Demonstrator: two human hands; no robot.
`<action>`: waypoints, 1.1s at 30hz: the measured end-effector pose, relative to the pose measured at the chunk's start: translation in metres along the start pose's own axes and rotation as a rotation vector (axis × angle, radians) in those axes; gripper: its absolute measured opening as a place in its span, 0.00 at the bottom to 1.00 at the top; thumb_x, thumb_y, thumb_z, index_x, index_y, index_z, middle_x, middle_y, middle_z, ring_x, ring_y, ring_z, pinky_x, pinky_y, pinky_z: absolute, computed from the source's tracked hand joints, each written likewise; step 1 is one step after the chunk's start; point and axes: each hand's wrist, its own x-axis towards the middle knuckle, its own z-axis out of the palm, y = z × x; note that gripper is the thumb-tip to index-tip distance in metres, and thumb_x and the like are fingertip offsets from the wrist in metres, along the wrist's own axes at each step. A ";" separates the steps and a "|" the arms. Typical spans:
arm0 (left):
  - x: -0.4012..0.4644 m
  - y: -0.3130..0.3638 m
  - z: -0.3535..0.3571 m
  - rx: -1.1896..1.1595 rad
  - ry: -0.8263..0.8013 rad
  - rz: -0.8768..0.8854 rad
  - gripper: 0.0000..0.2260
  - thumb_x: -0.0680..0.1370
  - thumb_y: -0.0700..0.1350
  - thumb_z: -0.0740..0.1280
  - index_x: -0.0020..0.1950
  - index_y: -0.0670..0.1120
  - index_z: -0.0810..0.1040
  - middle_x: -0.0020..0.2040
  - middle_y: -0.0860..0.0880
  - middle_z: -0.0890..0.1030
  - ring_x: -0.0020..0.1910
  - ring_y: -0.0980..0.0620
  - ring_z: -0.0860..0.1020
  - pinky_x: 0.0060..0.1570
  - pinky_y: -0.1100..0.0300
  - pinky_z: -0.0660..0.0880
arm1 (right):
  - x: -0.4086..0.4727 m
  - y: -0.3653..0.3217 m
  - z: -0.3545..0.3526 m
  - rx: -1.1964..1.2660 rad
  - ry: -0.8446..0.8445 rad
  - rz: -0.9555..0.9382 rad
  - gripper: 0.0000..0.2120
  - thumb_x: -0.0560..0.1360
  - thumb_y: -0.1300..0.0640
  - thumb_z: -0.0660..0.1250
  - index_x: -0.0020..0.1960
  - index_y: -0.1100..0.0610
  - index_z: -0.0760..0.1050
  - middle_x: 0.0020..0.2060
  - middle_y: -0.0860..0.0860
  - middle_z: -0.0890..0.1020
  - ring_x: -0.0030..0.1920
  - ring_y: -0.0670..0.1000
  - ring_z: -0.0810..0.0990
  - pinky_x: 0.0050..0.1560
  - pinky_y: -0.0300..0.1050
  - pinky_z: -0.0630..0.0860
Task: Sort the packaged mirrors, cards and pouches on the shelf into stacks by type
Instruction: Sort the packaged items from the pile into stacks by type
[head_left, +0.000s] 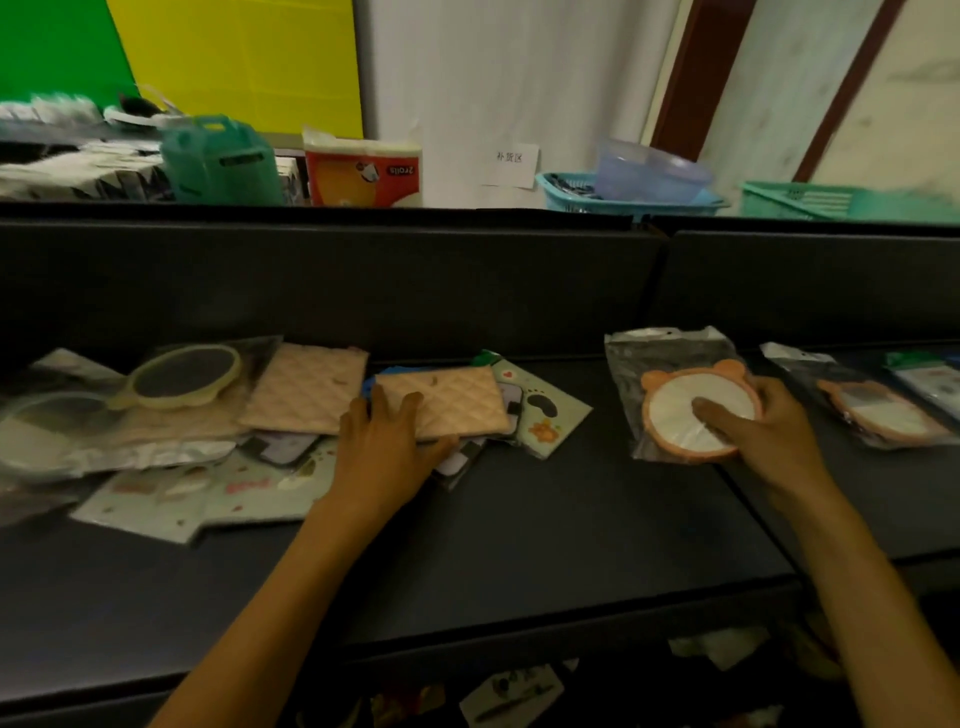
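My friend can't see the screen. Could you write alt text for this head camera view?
A person's right hand grips an orange bear-eared mirror in clear packaging, while the left hand holds a quilted peach pouch on a dark shelf. To the left lie another pouch, a yellow mirror and cards.

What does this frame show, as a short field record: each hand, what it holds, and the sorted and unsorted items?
left hand: left hand grips the edge of a quilted pouch
right hand: right hand holds an orange bear mirror in its clear bag, thumb on the face
unsorted pile: second pouch, yellow mirror, cards
far right: another orange mirror
surface: black shelf
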 end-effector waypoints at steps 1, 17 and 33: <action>0.001 -0.001 0.001 0.007 -0.010 0.015 0.31 0.76 0.66 0.56 0.75 0.55 0.57 0.77 0.41 0.52 0.72 0.36 0.54 0.70 0.42 0.57 | -0.004 -0.001 0.005 0.011 -0.015 0.005 0.26 0.70 0.59 0.73 0.65 0.60 0.68 0.55 0.53 0.75 0.51 0.52 0.75 0.38 0.38 0.72; 0.000 0.019 -0.002 -0.127 0.078 -0.156 0.43 0.69 0.71 0.62 0.75 0.48 0.56 0.73 0.40 0.62 0.70 0.37 0.59 0.68 0.43 0.57 | -0.008 0.001 0.058 0.045 -0.194 -0.023 0.26 0.69 0.57 0.74 0.64 0.54 0.68 0.56 0.49 0.73 0.54 0.51 0.75 0.41 0.40 0.76; -0.009 0.034 -0.024 -1.201 0.361 -0.316 0.21 0.68 0.39 0.76 0.59 0.46 0.75 0.56 0.50 0.78 0.49 0.54 0.78 0.45 0.62 0.76 | 0.013 0.017 0.049 0.078 -0.270 -0.080 0.28 0.70 0.56 0.74 0.66 0.54 0.67 0.61 0.53 0.73 0.58 0.54 0.75 0.50 0.49 0.78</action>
